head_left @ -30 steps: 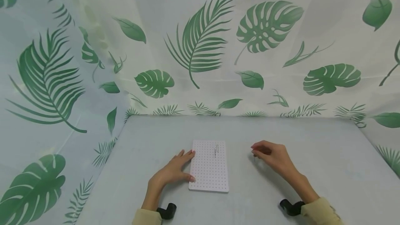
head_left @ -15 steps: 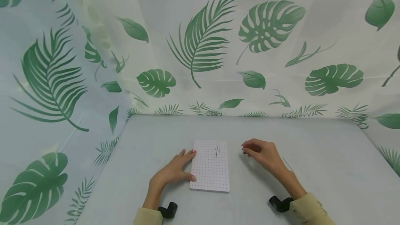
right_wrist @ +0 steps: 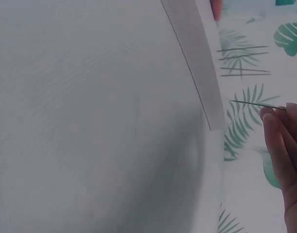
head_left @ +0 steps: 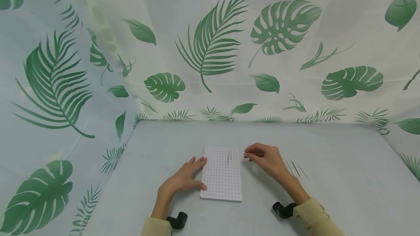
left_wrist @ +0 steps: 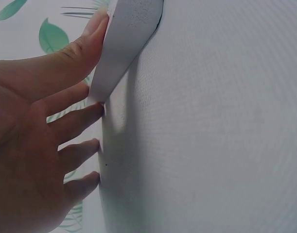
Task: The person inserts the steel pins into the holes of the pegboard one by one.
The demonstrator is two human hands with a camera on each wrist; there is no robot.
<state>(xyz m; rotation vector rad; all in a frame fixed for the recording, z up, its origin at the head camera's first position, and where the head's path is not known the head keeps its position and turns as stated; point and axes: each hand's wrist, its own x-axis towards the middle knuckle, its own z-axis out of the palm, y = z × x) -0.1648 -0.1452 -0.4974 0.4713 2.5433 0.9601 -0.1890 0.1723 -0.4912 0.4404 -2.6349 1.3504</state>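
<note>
A white pegboard [head_left: 220, 181] with rows of small holes lies on the table between my hands. Several thin dark needles [right_wrist: 244, 48] stand up from its far right part. My left hand [head_left: 182, 179] rests against the board's left edge, thumb and index fingertip touching it and fingers spread. In the left wrist view, the thumb [left_wrist: 85, 46] lies along the board's side. Just right of the board, my right hand [head_left: 265, 157] pinches one thin needle [right_wrist: 255, 104] between thumb and fingertips. Its tip points down and is apart from the board.
Several loose needles [head_left: 295, 168] lie on the table [head_left: 344, 177] to the right of my right hand, partly behind the forearm. A black wrist camera [head_left: 283, 210] sits under each wrist. A leaf-patterned curtain [head_left: 226, 54] closes off the back and sides.
My right hand has moved left to beside the board with the pinched needle, uncovering the loose needles on the table. The left hand stays on the board.
</note>
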